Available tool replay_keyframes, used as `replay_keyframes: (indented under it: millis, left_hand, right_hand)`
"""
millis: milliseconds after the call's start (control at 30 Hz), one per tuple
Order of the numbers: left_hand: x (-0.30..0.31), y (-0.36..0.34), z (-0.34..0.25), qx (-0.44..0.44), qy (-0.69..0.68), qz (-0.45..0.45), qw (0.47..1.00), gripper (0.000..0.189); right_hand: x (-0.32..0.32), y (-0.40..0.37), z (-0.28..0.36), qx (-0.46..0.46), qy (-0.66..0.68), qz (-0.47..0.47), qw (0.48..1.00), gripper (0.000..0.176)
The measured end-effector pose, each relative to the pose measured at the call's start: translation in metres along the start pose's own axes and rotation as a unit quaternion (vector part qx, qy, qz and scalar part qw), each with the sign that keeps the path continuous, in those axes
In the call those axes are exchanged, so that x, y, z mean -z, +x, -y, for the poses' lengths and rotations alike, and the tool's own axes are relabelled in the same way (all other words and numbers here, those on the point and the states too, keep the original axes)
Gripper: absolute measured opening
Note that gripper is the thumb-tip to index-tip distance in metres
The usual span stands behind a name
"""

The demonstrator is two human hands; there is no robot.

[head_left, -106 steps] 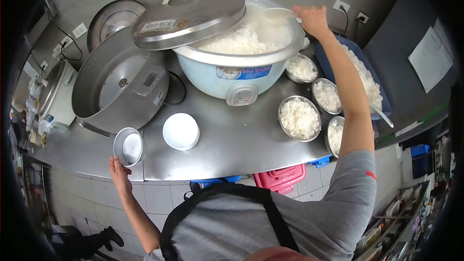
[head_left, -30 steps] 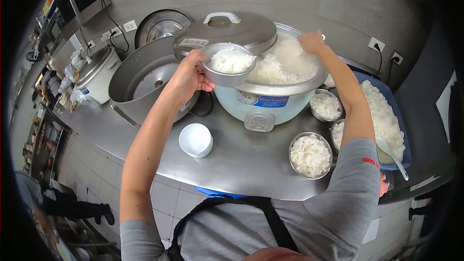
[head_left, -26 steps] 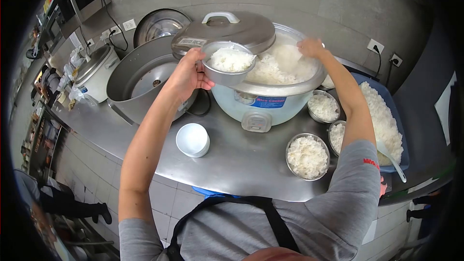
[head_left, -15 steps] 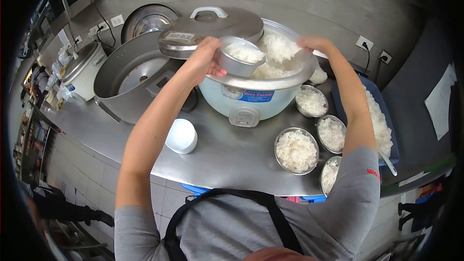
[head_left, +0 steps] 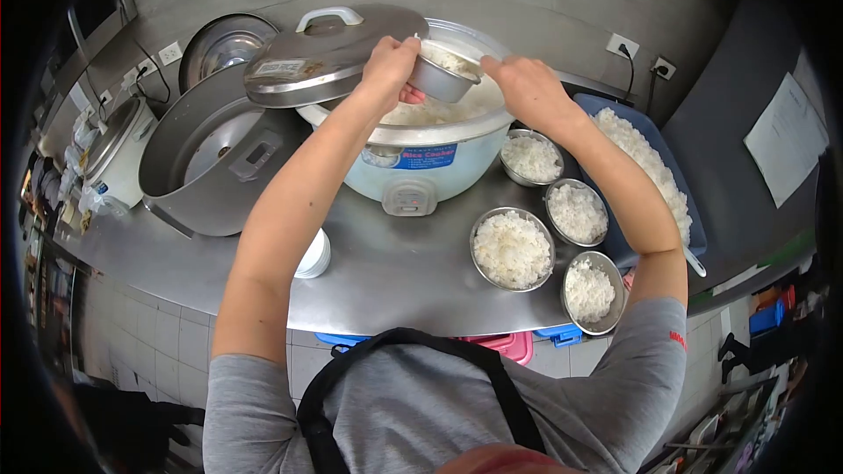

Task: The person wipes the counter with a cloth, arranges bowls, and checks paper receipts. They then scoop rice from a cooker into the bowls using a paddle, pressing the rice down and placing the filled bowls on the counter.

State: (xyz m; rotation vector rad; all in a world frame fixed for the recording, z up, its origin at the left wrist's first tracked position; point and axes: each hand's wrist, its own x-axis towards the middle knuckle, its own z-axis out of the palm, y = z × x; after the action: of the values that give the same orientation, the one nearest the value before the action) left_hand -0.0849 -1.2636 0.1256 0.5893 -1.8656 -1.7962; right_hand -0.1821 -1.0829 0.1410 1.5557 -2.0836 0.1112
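Note:
My left hand (head_left: 392, 68) grips a round metal bowl (head_left: 443, 86) by its left side, with white rice inside. It is held above the open rice cooker (head_left: 399, 174), where more rice shows. Close to the bowl's right rim, my right hand (head_left: 529, 92) is closed; whatever it grips is hidden behind the fingers and the bowl. A large metal lid (head_left: 360, 53) rests tilted across the cooker's left side. To the cooker's right stand several metal bowls (head_left: 513, 250) filled with rice.
A blue tray (head_left: 695, 211) heaped with rice lies on the right, a white handle sticking out. Left of the cooker are a large grey pot (head_left: 167, 162) and another lidded cooker (head_left: 123, 158). White bowls (head_left: 313, 256) sit near my left forearm. Paper (head_left: 784, 136) hangs at right.
My right hand has moved from the cooker's right rim, where a clump of rice was beside it, to the bowl. That clump is no longer seen there. My view has shifted right.

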Motion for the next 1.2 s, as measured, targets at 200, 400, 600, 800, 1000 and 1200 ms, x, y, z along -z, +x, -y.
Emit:
replay_keyframes:
  millis: [200, 400, 600, 800, 1000, 1200]
  left_hand:
    - [0.016, 0.007, 0.009, -0.042, 0.021, -0.031, 0.998, 0.036]
    - [0.032, -0.007, 0.012, 0.008, -0.044, -0.035, 0.998, 0.038]
    - [0.059, -0.024, 0.003, 0.02, -0.047, -0.01, 0.999, 0.045]
    - [0.091, -0.035, 0.006, 0.043, -0.025, -0.021, 0.999, 0.042]
    - [0.087, -0.044, 0.009, 0.055, -0.073, -0.01, 0.996, 0.045]
    - [0.067, -0.039, 0.009, 0.046, -0.128, 0.02, 0.991, 0.044]
  right_hand:
    - [-0.008, -0.003, -0.012, 0.044, 0.093, 0.007, 0.995, 0.045]
    - [-0.036, 0.044, -0.068, -0.143, -0.042, 0.117, 0.982, 0.03]
    - [-0.11, 0.081, -0.081, -0.14, -0.08, 0.196, 0.967, 0.027]
    - [-0.128, 0.085, -0.103, -0.082, 0.065, 0.232, 0.967, 0.018]
    - [-0.124, 0.076, -0.119, -0.138, 0.354, 0.313, 0.871, 0.018]
    - [-0.075, 0.063, -0.123, -0.197, 0.48, 0.202, 0.831, 0.014]
